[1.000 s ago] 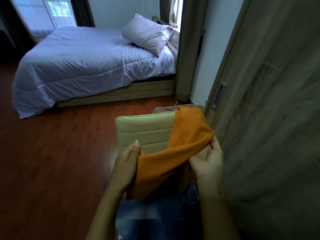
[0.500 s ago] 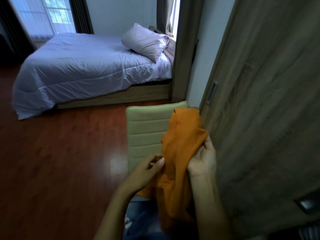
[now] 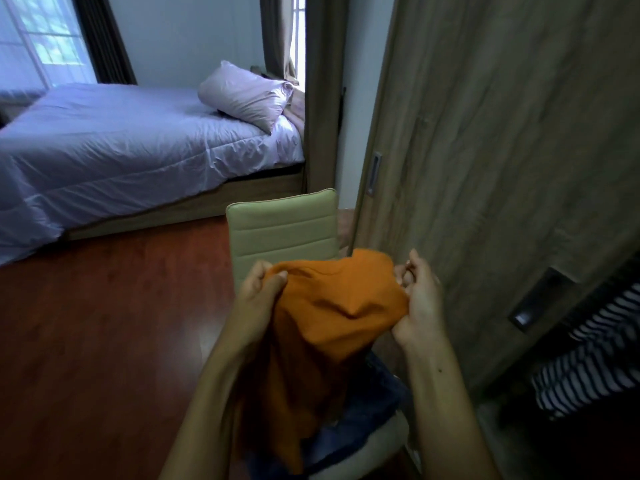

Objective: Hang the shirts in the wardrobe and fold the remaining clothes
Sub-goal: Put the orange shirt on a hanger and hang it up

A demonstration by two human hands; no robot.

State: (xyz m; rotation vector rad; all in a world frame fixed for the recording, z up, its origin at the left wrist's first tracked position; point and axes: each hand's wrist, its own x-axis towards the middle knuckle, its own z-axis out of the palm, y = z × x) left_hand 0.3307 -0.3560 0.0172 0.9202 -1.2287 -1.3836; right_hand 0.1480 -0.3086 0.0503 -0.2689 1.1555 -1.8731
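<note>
We see dim daylight from the bright, washed-out window [image 3: 38, 39] at upper left; edges bow, lower right falls into blurred shadow.

Bed [image 3: 131, 161] with pale lavender cover against the far wall; pillow [image 3: 246, 95] at its head. Green padded chair [image 3: 284, 230] on reddish wood floor [image 3: 86, 341]. Window [image 3: 38, 39] upper left.

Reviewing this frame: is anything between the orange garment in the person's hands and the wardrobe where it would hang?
Mostly the sliding wardrobe door: it covers the wardrobe beside the orange garment, held by the left hand and right hand. An opening shows only at lower right, where a striped garment hangs.
</note>
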